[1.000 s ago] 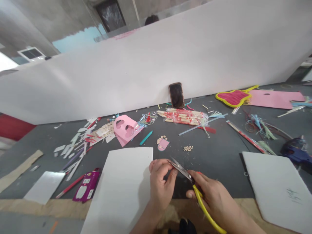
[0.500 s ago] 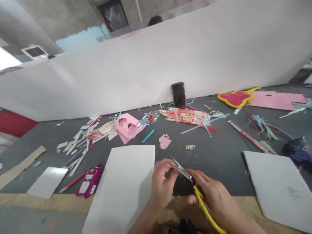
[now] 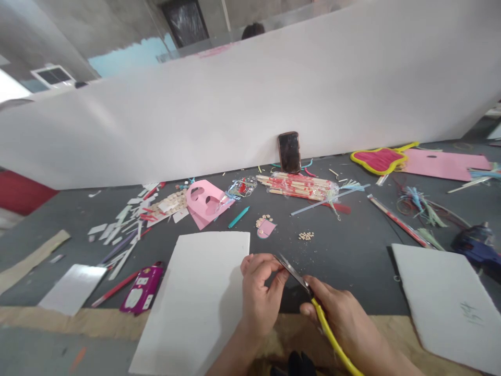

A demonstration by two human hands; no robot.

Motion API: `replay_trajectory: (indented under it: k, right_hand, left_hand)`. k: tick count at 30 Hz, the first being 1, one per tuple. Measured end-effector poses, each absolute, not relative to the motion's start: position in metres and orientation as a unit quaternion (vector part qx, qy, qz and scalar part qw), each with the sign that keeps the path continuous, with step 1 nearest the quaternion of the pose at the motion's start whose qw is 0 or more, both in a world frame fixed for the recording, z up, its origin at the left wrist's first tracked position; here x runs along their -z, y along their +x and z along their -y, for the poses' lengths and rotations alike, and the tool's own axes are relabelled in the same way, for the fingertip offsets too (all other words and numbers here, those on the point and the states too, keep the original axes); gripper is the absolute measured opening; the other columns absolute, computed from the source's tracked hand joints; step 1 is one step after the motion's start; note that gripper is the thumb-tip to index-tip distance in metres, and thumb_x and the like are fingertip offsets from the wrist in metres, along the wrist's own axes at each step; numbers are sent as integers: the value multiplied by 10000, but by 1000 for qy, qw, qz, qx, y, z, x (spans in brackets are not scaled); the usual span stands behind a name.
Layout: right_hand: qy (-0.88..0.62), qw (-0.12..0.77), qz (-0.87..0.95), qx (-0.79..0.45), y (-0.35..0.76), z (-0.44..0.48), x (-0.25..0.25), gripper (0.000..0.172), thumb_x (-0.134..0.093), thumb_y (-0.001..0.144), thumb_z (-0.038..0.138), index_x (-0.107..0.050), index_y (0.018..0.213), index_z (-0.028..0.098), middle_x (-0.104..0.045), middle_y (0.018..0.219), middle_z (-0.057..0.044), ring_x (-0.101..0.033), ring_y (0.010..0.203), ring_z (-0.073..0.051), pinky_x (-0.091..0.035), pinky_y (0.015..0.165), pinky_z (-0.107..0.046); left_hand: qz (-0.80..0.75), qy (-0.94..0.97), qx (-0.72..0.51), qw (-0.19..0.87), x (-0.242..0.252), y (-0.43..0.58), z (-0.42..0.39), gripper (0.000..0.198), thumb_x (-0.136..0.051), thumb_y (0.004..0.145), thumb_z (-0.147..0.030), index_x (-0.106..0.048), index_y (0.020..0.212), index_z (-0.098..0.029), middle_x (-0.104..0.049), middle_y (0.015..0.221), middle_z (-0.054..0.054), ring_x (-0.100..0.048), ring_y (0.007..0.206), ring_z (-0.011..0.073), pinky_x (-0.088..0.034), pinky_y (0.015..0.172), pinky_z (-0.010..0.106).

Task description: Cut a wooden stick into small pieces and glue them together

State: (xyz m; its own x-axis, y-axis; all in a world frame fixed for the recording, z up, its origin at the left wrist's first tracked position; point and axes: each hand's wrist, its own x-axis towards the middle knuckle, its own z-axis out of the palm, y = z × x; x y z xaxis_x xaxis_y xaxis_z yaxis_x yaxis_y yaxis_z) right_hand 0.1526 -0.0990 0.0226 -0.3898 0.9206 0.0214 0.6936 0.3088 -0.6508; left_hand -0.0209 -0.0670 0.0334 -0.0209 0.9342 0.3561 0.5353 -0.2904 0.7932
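My right hand (image 3: 337, 308) is closed round the yellow handles of a pair of scissors (image 3: 299, 279). The blades point up and left and lie nearly together. Their tips reach the fingers of my left hand (image 3: 263, 284), which is pinched; whatever it holds is too small to make out. Beyond the hands, a small pile of pale bits (image 3: 306, 236) rests on the dark table. Beside it is a small pink piece (image 3: 266, 228) with more pale bits around its upper edge.
A white board (image 3: 203, 297) lies left of my hands, another white board (image 3: 446, 297) to the right. Behind are a teal stick (image 3: 238, 217), a pink cutout (image 3: 203, 201), wrapped sticks (image 3: 301, 187) and a phone (image 3: 289, 151) against the white partition. A purple packet (image 3: 141, 288) lies left.
The scissor blades have closed from apart to nearly together at the left fingertips. Both hands stay in almost the same place.
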Motion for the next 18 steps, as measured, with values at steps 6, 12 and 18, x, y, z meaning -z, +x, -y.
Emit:
replay_trajectory:
  k: [6,12,18]
  right_hand:
    - [-504,211,801,-244,153,98,-20,339,-376,955,447,-480,1136,179,-666,884,-88,-644,654,-202,-486,573,-294]
    - [-488,220,808,-247,155,98,-22,637,-539,831,594,-397,1284,169,-625,1059,-140,-643,901,-268,-525,741,-370]
    - [-498,211,807,-235,156,98,-21,574,-522,863,537,-427,1272,145,-625,1064,-157,-642,921,-280,-529,759,-398]
  left_hand:
    - [-553,674,-448,200,-37,-23,67,162,-572,851,-183,-638,706,-214,-673,811,8,-614,825,184,-402,839,367]
    - [-540,686,-442,206,-35,-26,68,169,-555,866,-181,-665,747,-230,-675,824,-2,-618,817,173,-379,873,378]
    - [-546,676,-427,250,-37,-26,68,168,-566,859,-228,-680,736,-223,-694,826,20,-635,831,188,-431,841,364]
